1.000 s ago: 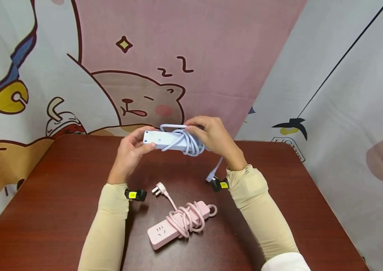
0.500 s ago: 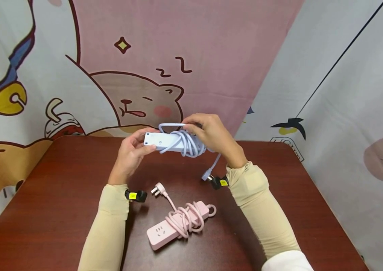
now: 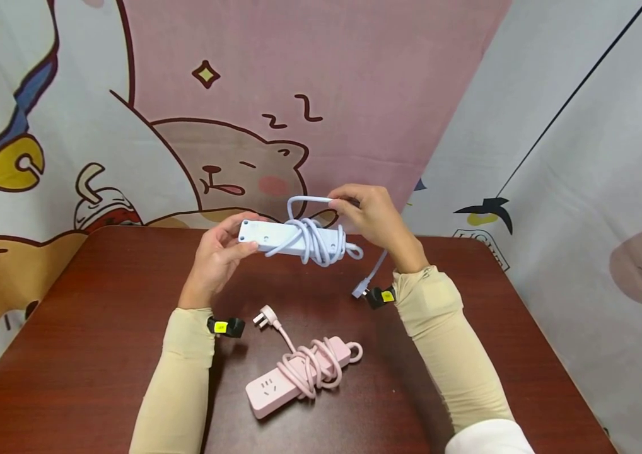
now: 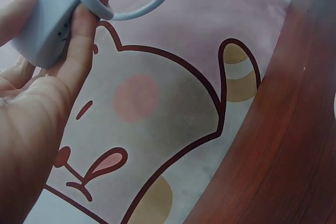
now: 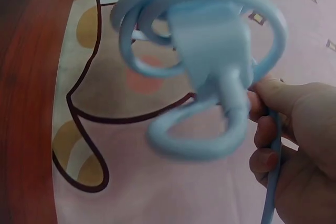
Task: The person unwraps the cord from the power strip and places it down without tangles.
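Above the table, my left hand (image 3: 215, 255) grips the left end of a light blue power strip (image 3: 272, 236), thumb in front and fingers behind. Its cord (image 3: 312, 243) is wound several times around the strip's right half. In the right wrist view, the cord leaves the strip's end in a loop (image 5: 199, 145). My right hand (image 3: 374, 214) pinches the cord's free part up and right of the strip, and a raised bend of cord runs between them. The blue plug (image 3: 361, 289) hangs below my right wrist. The left wrist view shows fingers (image 4: 81, 38) along the strip's side.
A pink power strip (image 3: 275, 391), wrapped in its own cord, lies on the dark red table (image 3: 111, 328) between my forearms. Its three-pin plug (image 3: 267, 316) points left. A cartoon-printed curtain (image 3: 366, 82) hangs behind the table.
My right hand has moved right, drawing the cord's bend along and uncovering the strip's right end and loop. The blue plug swung left, then right. My left hand stays nearly still.
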Demonstrator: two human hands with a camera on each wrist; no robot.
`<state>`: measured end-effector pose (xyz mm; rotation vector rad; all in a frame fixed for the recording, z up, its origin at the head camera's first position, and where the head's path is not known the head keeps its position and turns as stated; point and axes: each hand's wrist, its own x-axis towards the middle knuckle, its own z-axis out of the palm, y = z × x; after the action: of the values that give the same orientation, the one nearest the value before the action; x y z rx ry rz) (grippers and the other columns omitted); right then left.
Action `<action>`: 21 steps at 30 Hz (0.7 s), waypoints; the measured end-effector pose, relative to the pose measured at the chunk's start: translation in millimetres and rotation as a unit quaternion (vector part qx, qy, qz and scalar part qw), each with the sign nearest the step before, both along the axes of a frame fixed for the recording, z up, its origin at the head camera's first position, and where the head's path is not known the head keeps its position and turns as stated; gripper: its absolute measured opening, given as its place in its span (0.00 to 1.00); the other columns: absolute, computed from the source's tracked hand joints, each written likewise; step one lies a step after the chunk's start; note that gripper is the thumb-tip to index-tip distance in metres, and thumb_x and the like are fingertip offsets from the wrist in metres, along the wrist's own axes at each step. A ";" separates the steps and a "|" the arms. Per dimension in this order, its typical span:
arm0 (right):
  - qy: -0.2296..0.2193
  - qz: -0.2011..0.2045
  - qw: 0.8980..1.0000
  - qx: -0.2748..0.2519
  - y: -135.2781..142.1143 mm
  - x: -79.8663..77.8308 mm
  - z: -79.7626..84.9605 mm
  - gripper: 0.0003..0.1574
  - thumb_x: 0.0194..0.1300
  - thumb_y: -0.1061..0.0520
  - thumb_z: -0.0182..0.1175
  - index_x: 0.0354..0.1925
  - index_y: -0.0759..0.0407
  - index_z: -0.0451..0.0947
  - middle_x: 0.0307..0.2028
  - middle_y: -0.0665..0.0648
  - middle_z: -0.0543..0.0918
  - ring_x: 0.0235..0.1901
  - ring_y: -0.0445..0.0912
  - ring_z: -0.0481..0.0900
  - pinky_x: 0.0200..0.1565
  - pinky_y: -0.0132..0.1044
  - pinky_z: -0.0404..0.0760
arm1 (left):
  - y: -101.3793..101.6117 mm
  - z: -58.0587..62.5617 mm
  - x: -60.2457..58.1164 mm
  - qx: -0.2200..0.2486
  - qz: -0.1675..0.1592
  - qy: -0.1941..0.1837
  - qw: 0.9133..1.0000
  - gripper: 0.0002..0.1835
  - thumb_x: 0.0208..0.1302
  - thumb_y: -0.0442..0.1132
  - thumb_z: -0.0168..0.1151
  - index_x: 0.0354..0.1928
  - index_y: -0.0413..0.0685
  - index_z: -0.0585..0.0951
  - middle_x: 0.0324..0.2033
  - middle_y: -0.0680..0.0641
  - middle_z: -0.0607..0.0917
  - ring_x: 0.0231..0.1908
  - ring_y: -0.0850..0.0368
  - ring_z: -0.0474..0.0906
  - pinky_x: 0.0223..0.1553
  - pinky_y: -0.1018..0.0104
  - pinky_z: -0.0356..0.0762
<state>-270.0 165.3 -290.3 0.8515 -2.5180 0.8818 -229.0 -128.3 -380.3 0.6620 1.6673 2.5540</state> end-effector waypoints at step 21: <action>0.021 -0.074 0.995 -0.055 45.7 -25.7 -48.8 0.10 0.67 0.55 0.68 0.42 0.60 0.89 0.31 0.59 0.90 0.31 0.49 0.86 0.28 0.27 0.72 | -5.7 0.0 -1.1 0.034 0.021 -0.009 0.999 0.24 0.66 0.17 0.54 0.64 0.31 0.70 0.55 0.45 0.80 0.48 0.57 0.81 0.50 0.68 0.86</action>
<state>-295.7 211.0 -339.0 0.6326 -2.4345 0.9328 -230.1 -134.1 -380.2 0.6111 1.6120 2.6477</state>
